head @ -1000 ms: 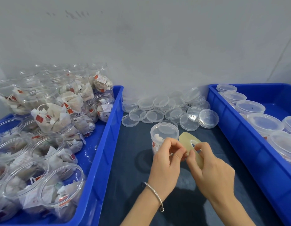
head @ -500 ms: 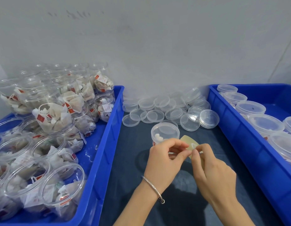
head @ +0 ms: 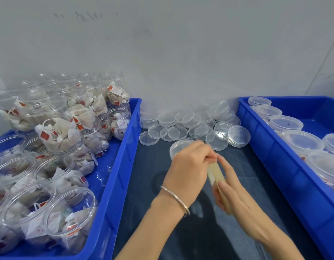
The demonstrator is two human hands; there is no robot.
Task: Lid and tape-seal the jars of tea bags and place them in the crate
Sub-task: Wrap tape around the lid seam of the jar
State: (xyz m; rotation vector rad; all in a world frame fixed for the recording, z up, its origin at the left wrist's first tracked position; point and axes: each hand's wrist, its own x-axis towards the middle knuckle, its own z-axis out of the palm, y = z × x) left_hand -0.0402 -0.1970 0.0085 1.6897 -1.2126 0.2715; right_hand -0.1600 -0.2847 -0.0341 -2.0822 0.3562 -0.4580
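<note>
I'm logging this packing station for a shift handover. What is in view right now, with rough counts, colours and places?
Left crate: one, blue, left side.
Open jars of tea bags: many, clear, piled in the left crate, no lids.
Right crate: one, blue, right side.
Lidded jars: at least seven, clear, in the right crate.
Loose lids: a heap, clear, at the back of the mat between the crates.
Lidded jar: one, clear, on the mat behind the hands.
Mat: one, dark, between the crates.
Tape roll: one, yellowish, held edge-on.
Wall: grey-white, behind.
Bangle: one, silver, left wrist.
Left hand: pinches at the roll's top.
Right hand: holds the roll.
</note>
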